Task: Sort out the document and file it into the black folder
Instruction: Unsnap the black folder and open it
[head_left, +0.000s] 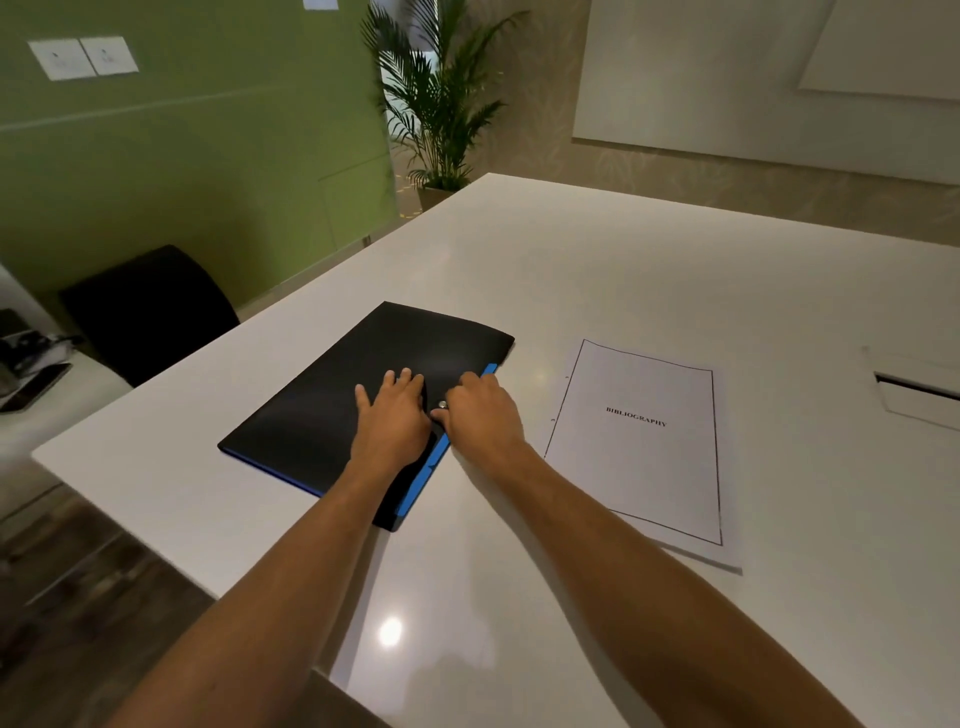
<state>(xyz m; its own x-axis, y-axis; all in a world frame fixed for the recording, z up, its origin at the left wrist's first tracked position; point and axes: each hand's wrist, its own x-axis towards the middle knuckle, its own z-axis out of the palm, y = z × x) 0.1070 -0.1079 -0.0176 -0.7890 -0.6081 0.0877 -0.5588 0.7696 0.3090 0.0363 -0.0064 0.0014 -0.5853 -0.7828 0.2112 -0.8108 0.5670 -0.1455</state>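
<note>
On the black folder (358, 395): left hand (392, 415) flat, fingers spread, gripping nothing, probably pinning the cover. Right hand (480, 413) curled at the snap button (442, 404) by the blue edge; actual grip unclear, likely unfastening. Document (639, 441) lies just right on the white table (623, 270), unfiled.

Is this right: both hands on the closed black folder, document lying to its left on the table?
One slip. The head view shows the document lying to the right of the black folder, not the left. The rest holds: left hand and right hand both rest on the closed folder, on the table.
</note>
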